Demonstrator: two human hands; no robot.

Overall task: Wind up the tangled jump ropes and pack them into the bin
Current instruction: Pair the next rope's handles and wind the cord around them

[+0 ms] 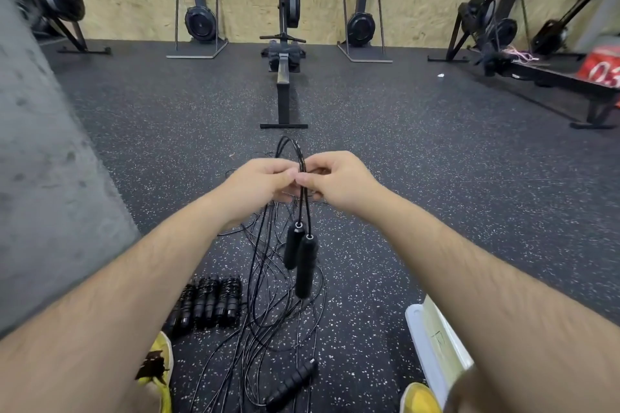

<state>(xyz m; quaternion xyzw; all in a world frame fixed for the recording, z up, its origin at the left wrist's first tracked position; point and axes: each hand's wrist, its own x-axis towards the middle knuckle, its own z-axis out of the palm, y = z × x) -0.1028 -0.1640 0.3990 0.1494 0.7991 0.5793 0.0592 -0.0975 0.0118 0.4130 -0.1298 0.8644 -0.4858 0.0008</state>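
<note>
Rope (306, 265) pinched in left grip (265, 183) and right grip (339, 181) dangles over tangle (278, 322), between wound bundles (208, 302) and bin (436, 342).

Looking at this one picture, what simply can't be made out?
1. Head view: how the fingers grip the jump rope; the backs of the left hand and right hand hide that.
2. Head view: the pale bin's inside, covered by the right forearm.
3. Head view: the red sign's number, blurred and cut by the right edge.
</note>
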